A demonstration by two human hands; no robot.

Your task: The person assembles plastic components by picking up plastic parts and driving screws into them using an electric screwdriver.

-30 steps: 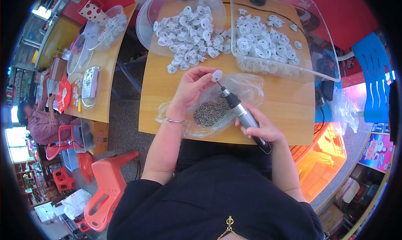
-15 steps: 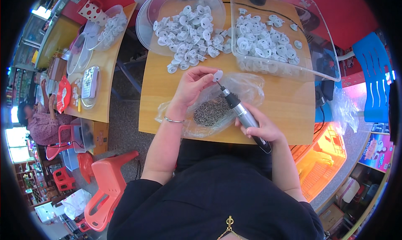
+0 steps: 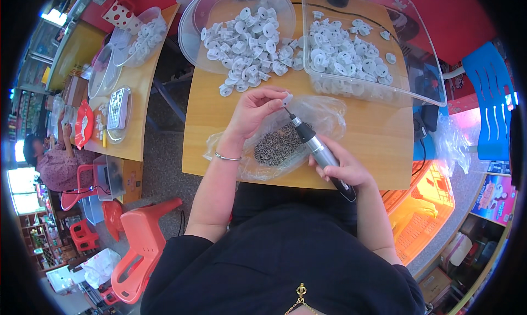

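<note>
Between its thumb and fingers, my left hand [image 3: 253, 113] pinches a small white plastic part [image 3: 287, 99]. My right hand [image 3: 347, 166] is wrapped round an electric screwdriver [image 3: 321, 150] with a silver and black body. The screwdriver slants up and left, its thin bit meeting the underside of the white part; whether a screw sits at the tip is too small to tell. Below both hands, a heap of small dark screws [image 3: 281, 145] lies on an open clear plastic bag [image 3: 329, 114] on the wooden table [image 3: 379, 150].
Beyond my hands, white parts spill from a tilted round clear tub [image 3: 189, 37]; a clear rectangular bin [image 3: 406, 90] holds several more. A side table [image 3: 137, 112] on the left carries other tubs. Nearby are a red chair [image 3: 140, 232], an orange crate [image 3: 420, 216] and another person [image 3: 57, 164].
The white part has tilted slightly in my left fingers and now shows more edge-on. Both hands and the screwdriver stay almost where they were.
</note>
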